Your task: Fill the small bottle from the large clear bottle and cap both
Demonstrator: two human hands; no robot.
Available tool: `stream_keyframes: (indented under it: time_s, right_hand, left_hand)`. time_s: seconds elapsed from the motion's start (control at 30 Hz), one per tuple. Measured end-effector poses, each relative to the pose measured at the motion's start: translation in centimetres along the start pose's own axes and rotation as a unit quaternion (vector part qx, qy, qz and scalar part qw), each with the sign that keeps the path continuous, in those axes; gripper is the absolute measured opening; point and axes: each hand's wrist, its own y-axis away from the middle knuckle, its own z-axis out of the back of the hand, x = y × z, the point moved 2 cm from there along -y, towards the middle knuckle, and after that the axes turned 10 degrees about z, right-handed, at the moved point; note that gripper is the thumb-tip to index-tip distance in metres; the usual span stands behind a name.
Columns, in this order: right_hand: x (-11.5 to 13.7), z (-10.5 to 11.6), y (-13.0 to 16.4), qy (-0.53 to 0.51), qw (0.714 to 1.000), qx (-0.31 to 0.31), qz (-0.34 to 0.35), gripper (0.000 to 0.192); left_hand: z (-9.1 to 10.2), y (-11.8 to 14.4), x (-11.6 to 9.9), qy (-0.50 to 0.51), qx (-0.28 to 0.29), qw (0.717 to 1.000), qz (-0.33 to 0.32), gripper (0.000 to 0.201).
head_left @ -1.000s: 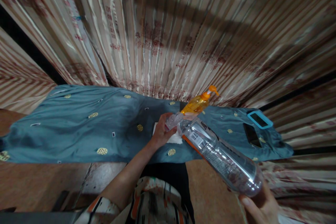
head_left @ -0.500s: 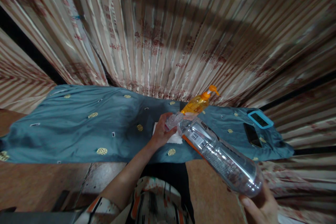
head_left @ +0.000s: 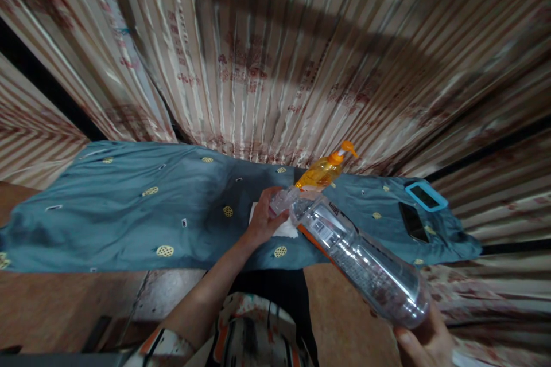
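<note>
a blue cloth (head_left: 129,218) covers the surface, and above its near edge the right hand (head_left: 424,344) grips the base of a big clear plastic bottle (head_left: 357,258), tilted neck-down. the left hand (head_left: 262,218) pinches a small clear cup (head_left: 282,200) at the bottle's mouth, over a white tissue (head_left: 286,230). behind stands an orange pump bottle (head_left: 322,171); a phone (head_left: 412,221) lies near the right edge.

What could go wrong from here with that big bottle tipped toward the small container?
The large clear bottle is held only at its base by the right hand, so its mouth could wander off the small clear container in the left hand. A spill would likely wet the white tissue and blue cloth. The orange pump bottle stands close and might get knocked.
</note>
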Motion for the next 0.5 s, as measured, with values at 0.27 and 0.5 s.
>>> stream_keyframes:
  time_s: [0.27, 0.5]
  right_hand:
    - [0.0, -0.2, -0.3, 0.017, 0.998, 0.028, 0.046, 0.098]
    - [0.4, -0.5, -0.2, 0.005, 0.999, -0.003, 0.041, 0.093]
  left_hand:
    - [0.0, 0.0, 0.1, -0.006, -0.006, 1.0, -0.001, 0.06]
    - [0.0, 0.2, 0.1, -0.002, -0.008, 1.0, -0.008, 0.064]
